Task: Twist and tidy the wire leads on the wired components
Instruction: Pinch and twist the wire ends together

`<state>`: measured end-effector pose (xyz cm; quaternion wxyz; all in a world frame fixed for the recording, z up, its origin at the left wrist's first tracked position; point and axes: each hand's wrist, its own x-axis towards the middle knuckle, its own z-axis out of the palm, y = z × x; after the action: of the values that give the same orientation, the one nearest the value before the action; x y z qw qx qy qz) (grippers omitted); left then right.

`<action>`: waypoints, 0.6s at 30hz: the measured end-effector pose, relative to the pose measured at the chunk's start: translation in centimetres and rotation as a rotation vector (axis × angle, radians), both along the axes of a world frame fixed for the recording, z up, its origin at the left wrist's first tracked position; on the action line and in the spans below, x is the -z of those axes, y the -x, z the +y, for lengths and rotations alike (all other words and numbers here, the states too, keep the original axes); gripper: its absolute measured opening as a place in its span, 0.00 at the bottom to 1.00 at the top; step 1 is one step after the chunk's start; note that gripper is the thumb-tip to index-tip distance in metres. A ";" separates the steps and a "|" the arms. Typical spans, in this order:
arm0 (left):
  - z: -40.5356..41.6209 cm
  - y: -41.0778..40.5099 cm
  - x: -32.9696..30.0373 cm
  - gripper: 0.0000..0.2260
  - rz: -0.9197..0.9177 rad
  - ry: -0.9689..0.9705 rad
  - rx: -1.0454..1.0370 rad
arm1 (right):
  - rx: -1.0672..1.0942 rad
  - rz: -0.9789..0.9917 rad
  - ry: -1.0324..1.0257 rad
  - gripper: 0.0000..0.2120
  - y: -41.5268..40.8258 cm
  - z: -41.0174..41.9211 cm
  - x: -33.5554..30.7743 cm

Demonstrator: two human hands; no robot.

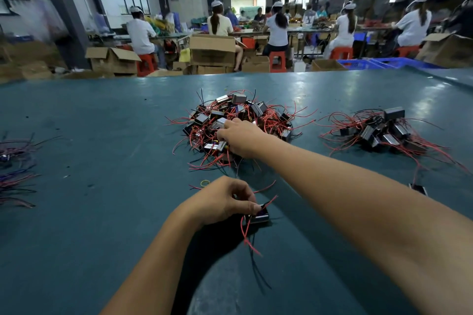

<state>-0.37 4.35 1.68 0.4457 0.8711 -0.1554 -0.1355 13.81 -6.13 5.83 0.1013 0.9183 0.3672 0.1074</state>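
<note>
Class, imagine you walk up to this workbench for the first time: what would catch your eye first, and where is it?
First, the big pile of wired components with red and black leads, mid-table, where the right hand reaches in. Nearer the camera, the left hand pinches a single component with trailing wires. A second, smaller pile lies to the right on the green table.

The surface (102, 135) is a smooth teal sheet with a dull sheen and scattered reflections. The components in the central pile (238, 123) have glossy black plastic bodies with bright metal faces. Their leads are thin, plastic-insulated wires in red and black. The boxes (212, 50) beyond are matt brown cardboard.
</note>
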 end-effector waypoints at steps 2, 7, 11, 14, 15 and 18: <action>0.0 -0.1 0.2 0.07 -0.001 -0.003 -0.028 | -0.026 -0.064 -0.021 0.18 -0.5 -0.3 0.6; -0.1 -0.4 0.4 0.07 -0.069 -0.021 -0.115 | 0.014 0.170 -0.573 0.06 1.2 -3.1 -1.4; -0.9 -0.3 -0.3 0.05 -0.254 0.209 -0.305 | 0.080 0.579 -1.303 0.05 6.8 -7.7 -2.3; -2.6 0.6 -1.2 0.10 -0.235 0.499 -0.258 | 0.095 0.604 -1.356 0.05 12.3 -10.1 0.4; -3.2 1.0 -1.3 0.11 -0.251 0.541 -0.205 | 0.106 0.644 -1.380 0.05 13.8 -10.6 1.2; -4.6 1.8 -1.2 0.10 -0.313 0.538 -0.082 | 0.119 0.797 -1.550 0.05 16.5 -11.5 2.5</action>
<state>-2.19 -0.22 2.91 0.6358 0.7379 -0.2172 0.0641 -2.65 -17.61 3.29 -0.6825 0.7153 0.1503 -0.0076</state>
